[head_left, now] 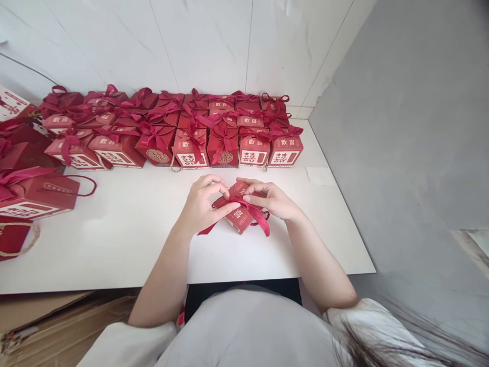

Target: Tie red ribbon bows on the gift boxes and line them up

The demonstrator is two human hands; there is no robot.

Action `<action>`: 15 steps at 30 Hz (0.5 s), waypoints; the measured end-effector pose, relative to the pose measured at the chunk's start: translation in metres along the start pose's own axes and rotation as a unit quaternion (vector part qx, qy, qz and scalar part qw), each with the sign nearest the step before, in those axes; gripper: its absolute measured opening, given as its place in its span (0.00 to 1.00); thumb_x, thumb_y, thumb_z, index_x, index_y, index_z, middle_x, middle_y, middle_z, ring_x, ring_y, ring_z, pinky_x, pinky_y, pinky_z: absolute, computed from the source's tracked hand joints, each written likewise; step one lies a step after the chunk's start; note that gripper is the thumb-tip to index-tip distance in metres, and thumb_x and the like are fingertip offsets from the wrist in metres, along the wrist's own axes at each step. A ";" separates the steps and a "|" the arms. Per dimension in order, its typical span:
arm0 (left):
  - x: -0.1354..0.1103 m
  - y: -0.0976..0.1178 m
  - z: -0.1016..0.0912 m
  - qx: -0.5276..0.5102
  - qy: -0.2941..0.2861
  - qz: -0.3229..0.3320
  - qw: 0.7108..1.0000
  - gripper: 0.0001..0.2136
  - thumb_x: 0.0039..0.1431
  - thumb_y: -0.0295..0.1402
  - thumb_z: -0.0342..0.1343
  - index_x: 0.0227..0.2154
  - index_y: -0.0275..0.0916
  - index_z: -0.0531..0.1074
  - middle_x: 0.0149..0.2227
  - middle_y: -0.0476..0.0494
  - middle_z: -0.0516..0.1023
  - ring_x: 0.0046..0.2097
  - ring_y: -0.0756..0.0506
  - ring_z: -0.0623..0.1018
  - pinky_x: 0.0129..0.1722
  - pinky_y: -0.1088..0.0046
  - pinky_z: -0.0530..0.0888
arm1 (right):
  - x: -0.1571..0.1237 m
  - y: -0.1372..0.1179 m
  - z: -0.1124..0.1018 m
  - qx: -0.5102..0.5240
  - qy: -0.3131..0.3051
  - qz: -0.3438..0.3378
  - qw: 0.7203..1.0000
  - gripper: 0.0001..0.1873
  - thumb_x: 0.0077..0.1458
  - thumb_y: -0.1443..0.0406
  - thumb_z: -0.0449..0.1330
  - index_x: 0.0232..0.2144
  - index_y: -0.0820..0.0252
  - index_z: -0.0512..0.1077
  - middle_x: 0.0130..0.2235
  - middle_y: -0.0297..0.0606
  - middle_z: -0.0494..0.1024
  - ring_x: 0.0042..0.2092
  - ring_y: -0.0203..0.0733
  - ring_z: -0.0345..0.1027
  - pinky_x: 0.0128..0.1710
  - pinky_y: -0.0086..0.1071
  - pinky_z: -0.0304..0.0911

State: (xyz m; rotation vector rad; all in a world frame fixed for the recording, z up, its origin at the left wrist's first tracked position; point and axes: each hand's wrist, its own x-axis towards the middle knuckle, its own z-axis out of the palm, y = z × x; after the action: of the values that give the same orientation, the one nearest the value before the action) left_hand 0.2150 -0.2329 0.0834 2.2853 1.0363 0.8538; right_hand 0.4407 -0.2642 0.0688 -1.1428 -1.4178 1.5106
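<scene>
On the white table in front of me is a small red gift box (pixel 241 220) with pale Chinese characters, seen at an angle. A dark red ribbon (pixel 261 219) crosses its top, its tails hanging down on both sides. My left hand (pixel 208 201) comes in from the left, thumb and fingertips closed on the ribbon at the middle of the lid. My right hand (pixel 269 198) rests over the box's right side, its fingers pinching the ribbon near the same spot. The ribbon's centre is partly covered by my fingers. A twisted cord handle shows under the right tail.
Several red gift boxes (pixel 255 153) with ribbon bows stand in rows along the tiled wall (pixel 214 46). More boxes (pixel 49 191) crowd the table's left side. A pale paper slip (pixel 320 176) lies at right. The grey wall (pixel 401 127) borders the table (pixel 126 239) on the right.
</scene>
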 end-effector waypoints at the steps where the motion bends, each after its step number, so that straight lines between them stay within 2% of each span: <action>1: 0.000 0.000 0.000 -0.012 -0.004 -0.003 1.000 0.09 0.55 0.41 0.64 0.31 0.41 0.74 0.42 0.45 0.74 0.48 0.43 0.75 0.55 0.59 0.71 | 0.000 0.000 0.000 0.000 -0.001 0.000 1.000 0.12 0.56 0.53 0.65 0.33 0.55 0.79 0.66 0.36 0.64 0.51 0.49 0.74 0.33 0.33 0.69; 5: 0.000 0.002 0.002 -0.071 -0.022 -0.045 0.996 0.08 0.58 0.40 0.62 0.35 0.42 0.76 0.45 0.45 0.75 0.49 0.43 0.76 0.55 0.60 0.72 | -0.001 -0.002 -0.001 -0.003 -0.002 -0.002 1.000 0.13 0.55 0.53 0.65 0.32 0.56 0.79 0.66 0.37 0.65 0.51 0.48 0.74 0.33 0.32 0.70; 8: 0.000 0.000 0.003 -0.116 -0.034 -0.084 0.989 0.09 0.59 0.42 0.61 0.34 0.42 0.77 0.46 0.43 0.75 0.50 0.42 0.76 0.56 0.59 0.72 | -0.001 -0.002 -0.001 -0.004 -0.005 0.002 1.000 0.14 0.55 0.52 0.65 0.33 0.55 0.79 0.66 0.37 0.64 0.51 0.49 0.73 0.29 0.31 0.69; 12: 0.000 -0.002 0.004 -0.147 -0.026 -0.106 0.983 0.10 0.59 0.42 0.60 0.31 0.41 0.76 0.45 0.43 0.75 0.50 0.42 0.76 0.55 0.59 0.72 | 0.000 -0.001 0.000 -0.007 -0.006 0.010 1.000 0.14 0.55 0.52 0.65 0.32 0.55 0.78 0.67 0.37 0.63 0.50 0.50 0.74 0.24 0.29 0.66; 15: -0.001 -0.002 0.001 -0.135 -0.026 -0.103 0.985 0.09 0.58 0.41 0.61 0.29 0.41 0.75 0.46 0.43 0.76 0.51 0.41 0.76 0.54 0.59 0.73 | 0.000 -0.001 -0.001 -0.011 -0.003 -0.001 1.000 0.13 0.55 0.53 0.64 0.31 0.56 0.76 0.66 0.37 0.64 0.52 0.50 0.73 0.28 0.31 0.68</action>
State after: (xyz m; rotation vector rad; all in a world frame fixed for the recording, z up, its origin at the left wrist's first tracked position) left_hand 0.2145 -0.2325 0.0807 1.9280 1.0423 0.7925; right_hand 0.4419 -0.2642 0.0694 -1.1501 -1.4431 1.5008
